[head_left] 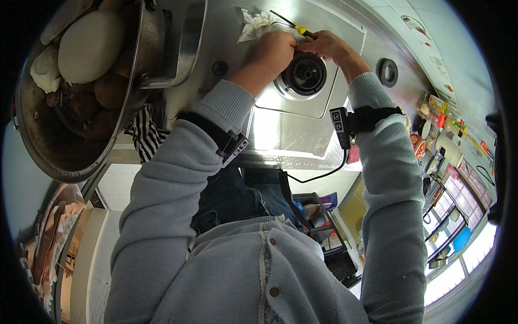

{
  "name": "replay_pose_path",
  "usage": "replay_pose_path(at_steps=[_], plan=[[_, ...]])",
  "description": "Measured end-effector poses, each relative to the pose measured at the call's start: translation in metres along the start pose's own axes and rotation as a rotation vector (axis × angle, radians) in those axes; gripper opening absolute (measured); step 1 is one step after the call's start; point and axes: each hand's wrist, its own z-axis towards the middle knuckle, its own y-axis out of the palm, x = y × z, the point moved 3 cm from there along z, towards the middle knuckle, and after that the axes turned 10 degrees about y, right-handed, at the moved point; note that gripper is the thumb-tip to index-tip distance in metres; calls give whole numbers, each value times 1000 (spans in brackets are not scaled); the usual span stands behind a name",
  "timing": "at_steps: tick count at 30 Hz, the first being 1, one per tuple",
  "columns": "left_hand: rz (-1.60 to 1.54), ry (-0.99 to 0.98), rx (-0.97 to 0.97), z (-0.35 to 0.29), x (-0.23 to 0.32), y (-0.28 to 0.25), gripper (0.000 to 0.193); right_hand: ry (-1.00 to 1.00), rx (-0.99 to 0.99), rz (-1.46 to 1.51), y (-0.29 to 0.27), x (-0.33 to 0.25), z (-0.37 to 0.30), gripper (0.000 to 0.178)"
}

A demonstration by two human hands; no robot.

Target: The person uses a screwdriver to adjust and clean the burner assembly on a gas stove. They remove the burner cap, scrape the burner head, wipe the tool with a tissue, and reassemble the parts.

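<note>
Sleeves (167,183) frame a burner (305,75), seemingly part-dismantled, ring (396,72) aside; right hand (331,47) grips a screwdriver (301,29), left hand's (274,51) grip unclear.

The desk (229,29) is smooth, glossy metal with a bright glare, and the burner (306,74) has a dark, metal-looking face inside a shiny rim. The screwdriver (300,29) has a slightly glossy plastic handle and a slim, metal-looking shaft. The tissue (254,27) is crumpled, matt paper; the pot (73,175), dull, stained metal; the sleeves (167,167), soft, matt knit; the trousers (224,200), denim
</note>
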Motion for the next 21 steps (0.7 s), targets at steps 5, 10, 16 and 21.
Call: replay_pose_path(at_steps=[5, 10, 16, 21], plan=[[159, 123, -11, 1, 3, -3, 13, -28, 9, -3, 1, 2, 4, 32], [251, 214, -19, -3, 9, -11, 12, -79, -20, 40, 1, 4, 2, 33], [236, 351, 129, -7, 9, -13, 10, -57, -39, 37, 0, 2, -3, 29], [210, 431, 169, -8, 5, -13, 10, -188, 151, 118, -18, 3, -29, 35]])
